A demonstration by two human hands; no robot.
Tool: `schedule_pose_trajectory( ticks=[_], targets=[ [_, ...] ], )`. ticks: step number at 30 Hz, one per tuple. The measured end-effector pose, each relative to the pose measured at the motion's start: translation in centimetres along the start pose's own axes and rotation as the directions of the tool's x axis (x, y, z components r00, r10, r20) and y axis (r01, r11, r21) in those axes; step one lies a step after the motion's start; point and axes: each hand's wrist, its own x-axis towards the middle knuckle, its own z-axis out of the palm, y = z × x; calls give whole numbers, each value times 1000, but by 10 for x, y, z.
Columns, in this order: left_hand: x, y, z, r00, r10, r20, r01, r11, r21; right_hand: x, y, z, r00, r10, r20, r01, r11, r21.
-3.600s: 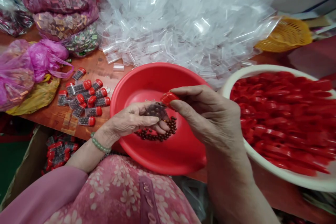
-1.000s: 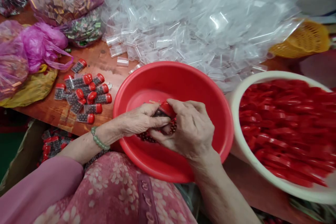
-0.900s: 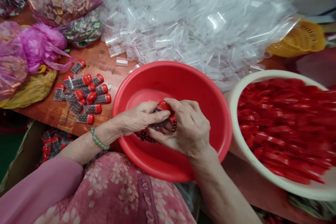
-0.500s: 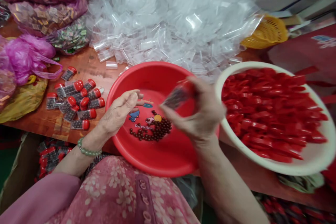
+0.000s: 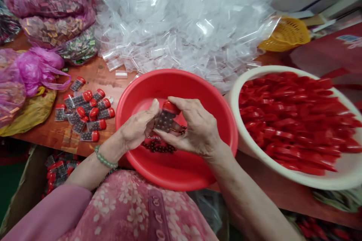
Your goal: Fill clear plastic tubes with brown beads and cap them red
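Above the red basin point(image 5: 198, 177), a small clear bottle point(image 5: 165, 118) with a red cap, full of dark round beads, is held tilted between my hands. My right hand point(image 5: 198, 126) grips it from the right, index finger at the cap and thumb near the lower end. On the other side, my left hand point(image 5: 138, 128) closes against the bottle, thumb up; its fingers are partly hidden behind it. Loose dark brown beads point(image 5: 160, 147) lie on the basin's floor beneath, partly covered by the hands.
Several filled red-capped bottles point(image 5: 96, 125) lie on the table to the left. A heap of clear empty tubes point(image 5: 175, 45) rises behind the basin. At the right stands a white basin point(image 5: 236, 94) of red caps point(image 5: 283, 120). Pink bags point(image 5: 39, 67) and a yellow basket point(image 5: 285, 35) sit further back.
My right hand has brought the bottle left and down to my left hand. The left hand has moved slightly right and now closes against the bottle.
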Motion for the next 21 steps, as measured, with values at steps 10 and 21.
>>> schedule_pose_trajectory(
  ticks=[10, 21],
  targets=[
    [4, -8, 15, 981, 24, -192, -41, 995, -86, 7, -9, 8, 992, -101, -81, 97, 994, -51],
    [-30, -8, 14, 917, 221, -332, -159, 966, 205, 11, -33, 19, 992, -115, 56, 112, 992, 54]
  ],
)
